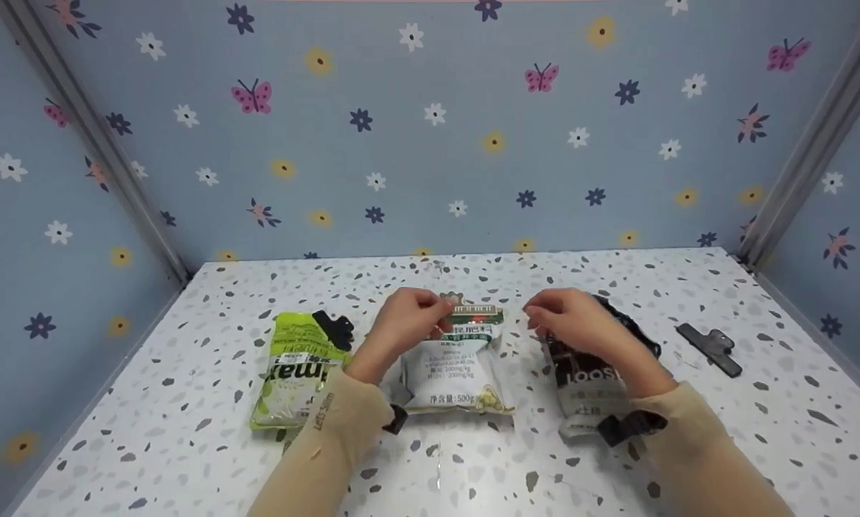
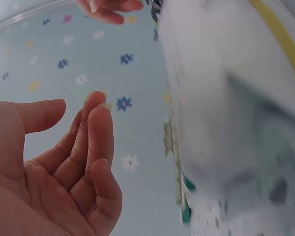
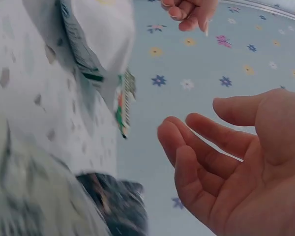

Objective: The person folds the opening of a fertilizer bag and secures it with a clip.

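Observation:
A white printed bag (image 1: pixel 450 373) with green lettering lies in the middle of the table. Along its top edge runs a strip with a piano-key pattern (image 1: pixel 475 310). My left hand (image 1: pixel 410 316) hovers over the bag's upper left; the left wrist view shows its fingers loosely bent around nothing. My right hand (image 1: pixel 579 322) hangs above a dark brown and grey bag (image 1: pixel 589 388), partly hiding it. In the right wrist view, the fingers (image 3: pixel 199 169) of that hand are loosely curved and apart from the thumb, with nothing between them.
On the left lies a lime-green bag (image 1: pixel 293 388) with a black clip (image 1: pixel 335 329) at its upper right corner. Another black clip (image 1: pixel 713 348) lies on the speckled table (image 1: pixel 502 474) at the right. Flower-patterned panels (image 1: pixel 430 172) stand behind and at both sides.

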